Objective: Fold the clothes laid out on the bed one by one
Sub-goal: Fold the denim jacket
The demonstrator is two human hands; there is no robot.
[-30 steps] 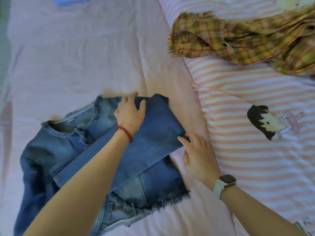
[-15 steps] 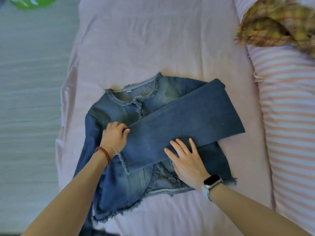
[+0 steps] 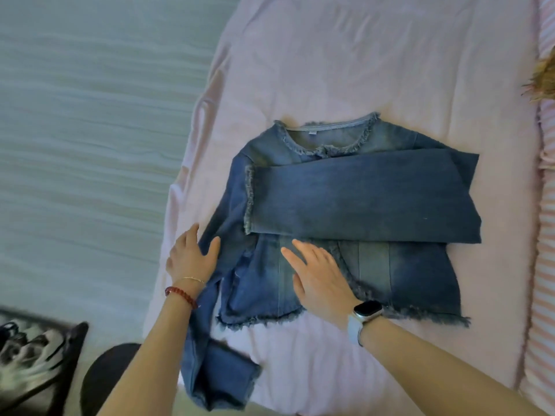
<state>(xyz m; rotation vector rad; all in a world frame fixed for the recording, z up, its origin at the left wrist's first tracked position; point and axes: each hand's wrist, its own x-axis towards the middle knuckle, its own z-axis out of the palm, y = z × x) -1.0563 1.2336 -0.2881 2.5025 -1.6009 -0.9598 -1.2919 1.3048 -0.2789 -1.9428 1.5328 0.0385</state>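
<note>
At the far left lies a pale wood-grain floor [image 3: 90,145], and in the bottom left corner a dark blurred bag [image 3: 33,364] with a round dark shape [image 3: 108,373] just beside it; what that shape is cannot be told. The bed [image 3: 360,55], under a pink sheet, fills the middle.

The left hand [image 3: 192,259], with a red bead bracelet [image 3: 180,295] and a thin chain at the wrist, rests at the bed's left edge on the jacket's left sleeve [image 3: 219,355]; its fingers are spread and nearly straight, gripping nothing. That sleeve runs down past the forearm and hangs over the near bed edge.

The jacket [image 3: 405,274], blue denim with frayed hems, lies flat mid-bed, collar away from the person. Its other sleeve [image 3: 360,199] is folded across the chest, cuff pointing left.

The right hand [image 3: 318,277], a watch [image 3: 366,310] on its wrist, lies flat on the jacket front just below the folded sleeve, fingers straight and holding nothing.

At the right edge runs a pink-striped quilt [image 3: 545,265], with a bit of frayed yellow cloth [image 3: 543,79] on it.
</note>
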